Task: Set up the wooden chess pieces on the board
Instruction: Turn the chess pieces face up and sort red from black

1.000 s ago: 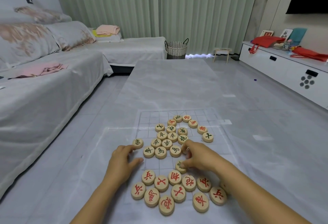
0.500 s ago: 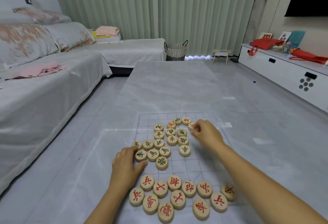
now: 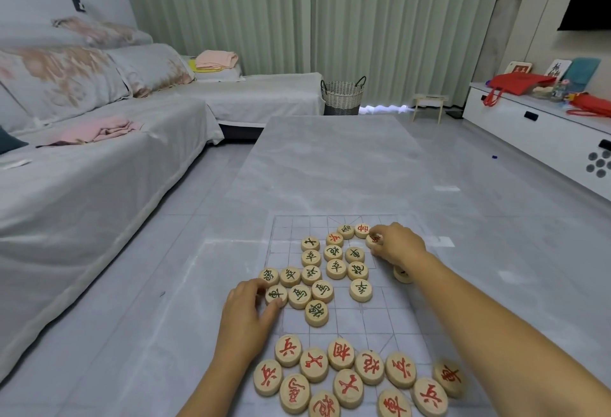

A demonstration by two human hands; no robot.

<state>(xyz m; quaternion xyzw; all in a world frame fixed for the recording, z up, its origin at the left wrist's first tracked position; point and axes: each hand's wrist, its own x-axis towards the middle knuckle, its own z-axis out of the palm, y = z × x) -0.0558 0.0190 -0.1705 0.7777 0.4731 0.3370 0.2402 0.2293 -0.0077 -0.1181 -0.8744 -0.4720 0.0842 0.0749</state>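
With the right hand [image 3: 395, 244] pinching a red-marked xiangqi piece [image 3: 373, 240], its wrist could knock the disc [image 3: 402, 273] just beneath it.

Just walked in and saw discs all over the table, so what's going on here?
A person is sorting wooden Chinese chess pieces on a clear gridded board. The right hand pinches a red-lettered piece at the far end; the left hand touches a green-lettered piece. Red pieces cluster near the person, green ones mid-board; none sit in starting positions yet.
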